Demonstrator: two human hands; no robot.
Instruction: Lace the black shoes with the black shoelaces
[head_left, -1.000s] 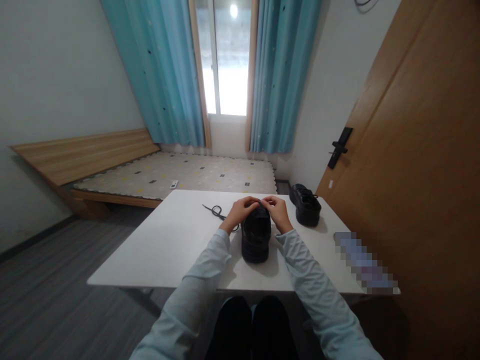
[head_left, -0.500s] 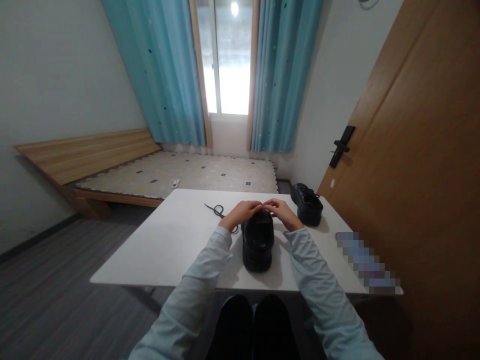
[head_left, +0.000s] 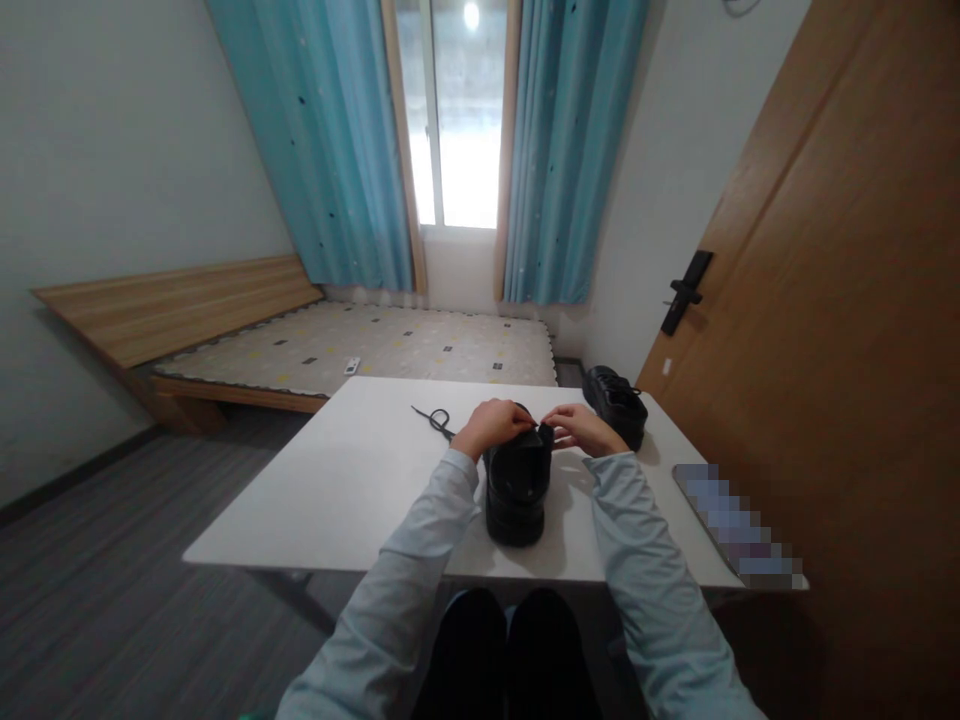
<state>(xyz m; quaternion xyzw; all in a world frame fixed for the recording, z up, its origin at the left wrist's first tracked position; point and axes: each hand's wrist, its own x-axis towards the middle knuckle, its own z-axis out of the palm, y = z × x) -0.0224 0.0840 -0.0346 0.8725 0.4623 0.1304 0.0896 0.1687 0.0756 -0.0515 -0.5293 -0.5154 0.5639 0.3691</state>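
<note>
A black shoe (head_left: pixel 516 500) stands on the white table in front of me, its heel towards me. My left hand (head_left: pixel 495 426) lies over the upper left of the shoe, fingers closed on something at the front of its opening that I cannot make out. At the right edge of that opening, my right hand (head_left: pixel 574 428) pinches the dark upper or its lace; which one is unclear. A black lace (head_left: pixel 437 420) lies looped on the table left of the shoe, partly behind my left hand.
A second black shoe (head_left: pixel 616 405), laced, stands at the back right of the white table (head_left: pixel 322 500). A pixelated flat object (head_left: pixel 735 525) lies along the right edge. Beyond the table is a bed (head_left: pixel 397 345) with a small white remote (head_left: pixel 352 366).
My hands, close together over the front of the shoe before, are now apart. The right hand has moved right and slightly down to the side of the opening; the left has shifted slightly.
</note>
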